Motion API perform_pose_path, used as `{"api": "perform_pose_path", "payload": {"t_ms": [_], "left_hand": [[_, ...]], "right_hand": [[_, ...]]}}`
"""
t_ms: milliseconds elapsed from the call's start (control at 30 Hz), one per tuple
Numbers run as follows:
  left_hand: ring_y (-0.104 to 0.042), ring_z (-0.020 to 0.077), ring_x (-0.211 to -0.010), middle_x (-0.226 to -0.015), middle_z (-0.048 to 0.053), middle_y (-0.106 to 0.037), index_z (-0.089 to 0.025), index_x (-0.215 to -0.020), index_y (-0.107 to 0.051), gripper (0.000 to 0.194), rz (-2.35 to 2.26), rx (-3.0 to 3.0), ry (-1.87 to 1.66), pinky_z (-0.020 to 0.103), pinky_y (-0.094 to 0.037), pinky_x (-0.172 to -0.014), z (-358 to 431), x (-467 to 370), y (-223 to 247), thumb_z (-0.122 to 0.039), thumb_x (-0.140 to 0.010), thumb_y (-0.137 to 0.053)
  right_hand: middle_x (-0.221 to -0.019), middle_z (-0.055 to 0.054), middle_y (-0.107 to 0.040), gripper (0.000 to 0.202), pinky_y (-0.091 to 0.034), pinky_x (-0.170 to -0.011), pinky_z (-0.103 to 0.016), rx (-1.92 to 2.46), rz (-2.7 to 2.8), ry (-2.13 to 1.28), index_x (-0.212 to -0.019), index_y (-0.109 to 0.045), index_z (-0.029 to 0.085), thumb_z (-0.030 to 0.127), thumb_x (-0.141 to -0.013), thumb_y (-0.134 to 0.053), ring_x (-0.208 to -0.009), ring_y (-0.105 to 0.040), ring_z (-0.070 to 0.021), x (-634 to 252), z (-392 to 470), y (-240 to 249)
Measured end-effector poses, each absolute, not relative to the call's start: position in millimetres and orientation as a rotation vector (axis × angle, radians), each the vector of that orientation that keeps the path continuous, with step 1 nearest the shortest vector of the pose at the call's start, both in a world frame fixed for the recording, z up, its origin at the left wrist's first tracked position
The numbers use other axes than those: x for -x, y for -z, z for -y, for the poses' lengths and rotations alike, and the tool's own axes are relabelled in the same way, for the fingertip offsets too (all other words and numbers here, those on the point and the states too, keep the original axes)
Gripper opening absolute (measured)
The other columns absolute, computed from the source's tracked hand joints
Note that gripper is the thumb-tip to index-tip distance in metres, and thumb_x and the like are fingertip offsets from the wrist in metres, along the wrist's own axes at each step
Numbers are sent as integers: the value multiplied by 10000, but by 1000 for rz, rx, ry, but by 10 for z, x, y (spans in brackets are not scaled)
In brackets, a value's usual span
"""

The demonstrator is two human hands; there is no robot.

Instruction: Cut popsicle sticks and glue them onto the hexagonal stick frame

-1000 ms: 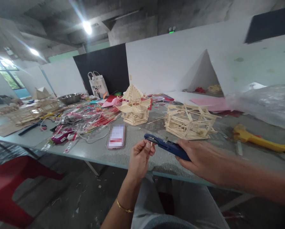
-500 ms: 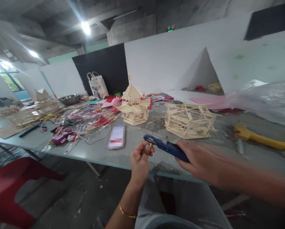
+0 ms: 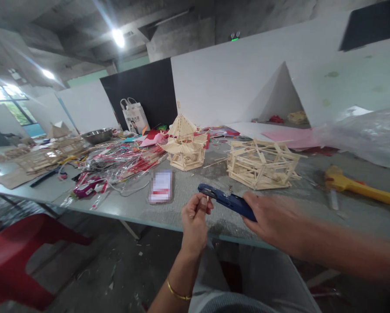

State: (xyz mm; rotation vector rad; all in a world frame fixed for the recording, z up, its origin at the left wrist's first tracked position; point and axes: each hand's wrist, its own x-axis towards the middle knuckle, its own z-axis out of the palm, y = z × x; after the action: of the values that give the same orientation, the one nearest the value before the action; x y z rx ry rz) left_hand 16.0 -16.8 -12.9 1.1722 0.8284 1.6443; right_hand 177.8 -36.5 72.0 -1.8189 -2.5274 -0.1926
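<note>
Thumb and fingertips of the left hand pinch what looks like a short pale stick — right against the head of a blue hand tool, whose handle the right hand grips. Both work above the front edge of the tabletop. Working well here likely means a steady pinch, fingertips clear of the tool's head, and even pressure — thin wood could split. Beyond stand a stick pavilion and, right of it, an open stick frame.
</note>
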Motion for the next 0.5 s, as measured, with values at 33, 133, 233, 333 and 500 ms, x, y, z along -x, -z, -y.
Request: {"api": "perform_pose_path", "payload": {"t_ms": [33,133,233,333,500], "left_hand": [[-431,99,-635,-672,-4,-526,-166,-729,-576,258,-834,-1167,-1656,226,-344,-617,170,-163,133,-384,-861,-542],[-434,100,-643,-682,-6,-533,-173,-780,-599,226,-860,-1153,-1689,229,-347,-627,172,-160,123,-370,-868,-533],[-435,100,-639,-673,-5,-535,-165,-812,-621,229,-871,-1128,-1686,233,-343,-624,157,-135,64,-382,-848,-558],[-408,84,-606,-661,-2,-527,-136,-794,-633,237,-739,-984,-1578,230,-323,-593,132,-95,-26,-372,-773,-651],[-334,43,-546,-641,-19,-470,-100,-773,-631,229,-501,-781,-1369,217,-286,-549,136,-51,-116,-293,-703,-731]], "right_hand": [[-636,-74,-644,187,-208,-473,-280,1822,2529,208,-866,-577,181,333,-792,-497,-533,-589,-217,-1771,353,-723],[-666,-79,-658,171,-230,-485,-279,1798,2538,208,-846,-586,177,316,-793,-499,-561,-601,-213,-1751,317,-750],[-687,-75,-663,161,-278,-505,-277,1769,2539,154,-810,-591,176,300,-803,-488,-596,-607,-205,-1745,298,-812],[-688,-50,-657,177,-337,-527,-260,1687,2543,-111,-772,-583,184,280,-832,-447,-620,-606,-172,-1768,294,-906],[-714,-52,-659,200,-404,-586,-279,1653,2495,-259,-772,-568,193,302,-843,-416,-669,-614,-188,-1815,301,-1035]]}}
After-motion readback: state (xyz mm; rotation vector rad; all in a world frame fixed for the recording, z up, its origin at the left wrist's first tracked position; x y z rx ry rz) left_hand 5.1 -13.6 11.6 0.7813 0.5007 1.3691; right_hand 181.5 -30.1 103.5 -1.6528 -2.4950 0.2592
